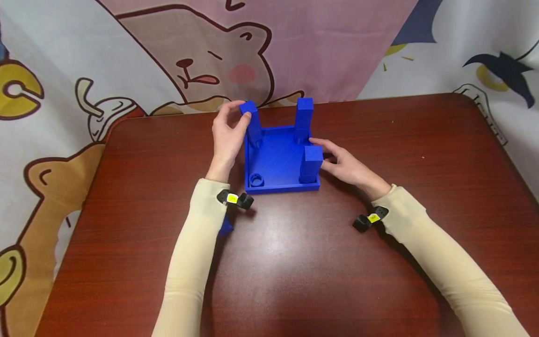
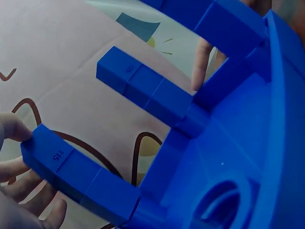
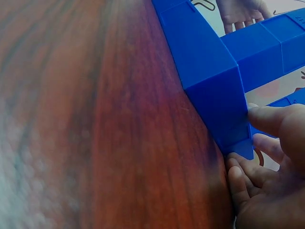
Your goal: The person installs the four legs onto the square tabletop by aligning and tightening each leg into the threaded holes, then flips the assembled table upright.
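A square blue tray (image 1: 278,164) with low walls lies on the table. Blue square posts rise from three of its corners: far left (image 1: 254,126), far right (image 1: 304,114) and near right (image 1: 311,164). At the near left corner a round socket (image 1: 256,180) bears no post. My left hand (image 1: 227,133) pinches the far left post near its top, which tilts slightly left. Marks resembling "115" show on that post (image 2: 71,167) in the left wrist view. My right hand (image 1: 347,164) rests against the tray's right side, fingers extended, by the near right post.
Another blue piece (image 1: 225,227) lies on the brown table (image 1: 294,271), partly hidden under my left forearm. A cartoon-printed cloth (image 1: 320,47) hangs behind the table's far edge. Small black cameras are strapped on both wrists.
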A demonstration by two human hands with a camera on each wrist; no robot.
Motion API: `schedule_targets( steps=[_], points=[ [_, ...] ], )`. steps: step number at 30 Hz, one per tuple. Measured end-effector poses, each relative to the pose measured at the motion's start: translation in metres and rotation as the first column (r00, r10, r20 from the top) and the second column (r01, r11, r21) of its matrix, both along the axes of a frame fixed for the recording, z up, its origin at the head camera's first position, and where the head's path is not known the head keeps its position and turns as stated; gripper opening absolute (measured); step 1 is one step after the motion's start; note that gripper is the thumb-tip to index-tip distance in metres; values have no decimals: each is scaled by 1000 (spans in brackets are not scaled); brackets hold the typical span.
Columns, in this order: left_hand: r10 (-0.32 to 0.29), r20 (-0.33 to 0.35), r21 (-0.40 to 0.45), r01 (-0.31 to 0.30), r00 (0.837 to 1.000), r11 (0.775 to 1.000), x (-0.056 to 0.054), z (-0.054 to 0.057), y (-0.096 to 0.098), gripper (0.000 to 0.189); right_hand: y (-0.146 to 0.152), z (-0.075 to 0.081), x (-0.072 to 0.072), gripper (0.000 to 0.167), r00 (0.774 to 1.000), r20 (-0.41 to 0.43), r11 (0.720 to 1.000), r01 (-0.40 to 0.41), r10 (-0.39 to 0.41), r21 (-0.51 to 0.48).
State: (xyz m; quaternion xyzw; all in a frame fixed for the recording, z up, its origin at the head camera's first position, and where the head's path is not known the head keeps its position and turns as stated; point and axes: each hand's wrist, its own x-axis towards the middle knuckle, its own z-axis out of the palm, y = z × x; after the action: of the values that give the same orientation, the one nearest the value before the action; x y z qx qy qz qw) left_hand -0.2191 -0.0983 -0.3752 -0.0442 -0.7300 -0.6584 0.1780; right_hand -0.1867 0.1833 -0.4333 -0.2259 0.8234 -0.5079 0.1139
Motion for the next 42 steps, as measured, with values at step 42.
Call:
schedule_targets(
  steps=[42],
  points=[
    [-184, -60, -19, 183, 981, 983, 2, 1, -3, 32, 1, 2, -2, 57, 999, 30, 1000, -13, 13, -3]
  ],
)
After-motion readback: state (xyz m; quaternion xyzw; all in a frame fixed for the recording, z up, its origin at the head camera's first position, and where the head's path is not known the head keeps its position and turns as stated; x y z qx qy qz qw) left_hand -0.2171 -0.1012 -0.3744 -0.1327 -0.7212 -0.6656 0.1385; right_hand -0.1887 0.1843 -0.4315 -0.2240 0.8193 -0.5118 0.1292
